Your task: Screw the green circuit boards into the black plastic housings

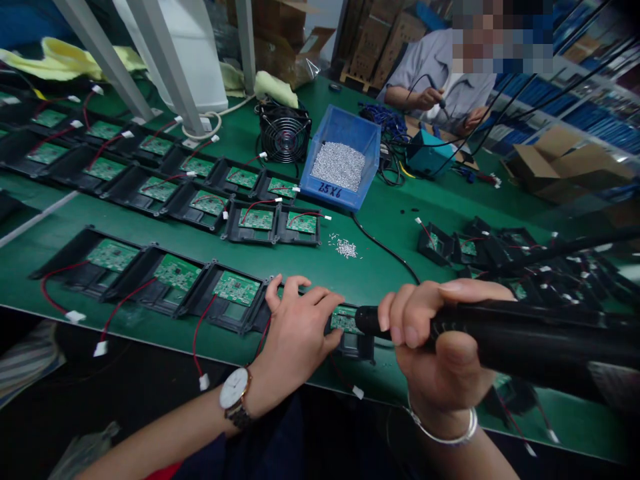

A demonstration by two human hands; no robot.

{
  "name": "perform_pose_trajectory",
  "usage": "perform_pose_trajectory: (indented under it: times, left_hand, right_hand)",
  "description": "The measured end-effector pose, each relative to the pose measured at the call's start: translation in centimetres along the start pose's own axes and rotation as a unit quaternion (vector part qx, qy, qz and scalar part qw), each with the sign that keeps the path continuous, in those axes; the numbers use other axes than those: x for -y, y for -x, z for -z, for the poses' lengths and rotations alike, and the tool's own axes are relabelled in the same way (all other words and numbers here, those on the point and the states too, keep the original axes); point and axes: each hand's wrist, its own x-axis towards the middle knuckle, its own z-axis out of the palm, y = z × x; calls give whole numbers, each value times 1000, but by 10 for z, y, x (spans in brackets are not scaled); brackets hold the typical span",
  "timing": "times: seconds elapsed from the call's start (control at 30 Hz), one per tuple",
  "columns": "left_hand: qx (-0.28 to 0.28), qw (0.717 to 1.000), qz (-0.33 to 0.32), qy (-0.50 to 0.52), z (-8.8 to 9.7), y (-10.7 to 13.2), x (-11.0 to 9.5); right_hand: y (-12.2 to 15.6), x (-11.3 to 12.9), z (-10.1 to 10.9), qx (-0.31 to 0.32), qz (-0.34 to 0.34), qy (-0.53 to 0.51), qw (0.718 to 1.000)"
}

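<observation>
My right hand point(437, 347) is closed around a black electric screwdriver point(530, 340), held nearly level. The screwdriver's tip end points left, over a green circuit board point(344, 320) in a black plastic housing point(367, 350). On that housing's left side, my left hand point(297, 327) holds it with bent fingers, thumb near and index finger far. The other fingers lie over the neighbouring housing, hiding most of it. Left of this hand, more housings with boards stand in a row, among them one housing point(240, 323) with a red-black lead and white connector point(203, 382) hanging over the table edge.
Small screws point(346, 249) lie loose on the green table point(390, 233). Behind them stand a blue bin point(367, 190) of screws and a fan point(285, 133). Rows of housings point(157, 190) fill the left; more are piled right point(520, 240). A co-worker point(440, 67) sits opposite with a handheld tool.
</observation>
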Motion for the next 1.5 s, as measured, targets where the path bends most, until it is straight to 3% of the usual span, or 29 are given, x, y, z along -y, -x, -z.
perform_pose_trajectory:
  times: [0.37,0.6,0.73,0.9,0.97,1.07,1.13,1.33,1.5]
  left_hand:
    - [3,1000,4,5,0,0,0]
    - [-4,1000,9,10,-4,0,-1]
    - [8,1000,12,13,-2,-2,-1]
    - [31,999,23,-3,2,-4,-3]
    - [27,999,17,-10,2,-3,-4]
    - [10,1000,7,-14,2,-1,-7]
    - [8,1000,11,-15,1,0,-8]
    - [2,1000,14,-7,-1,-1,-9]
    - [-4,1000,10,-6,-1,-1,-6]
  right_hand:
    - [3,-7,-3,10,-20,24,999]
    - [8,-12,-4,81,-5,28,996]
    - [12,-19,-3,70,-8,42,997]
    - [-7,-10,6,116,-26,14,993]
    - [-27,-6,12,80,21,4,997]
    - [-61,-13,25,-44,125,30,991]
    - [-79,-29,36,-114,131,79,982]
    - [-91,-80,56,-130,76,123,981]
    - [-85,-82,53,-115,65,122,984]
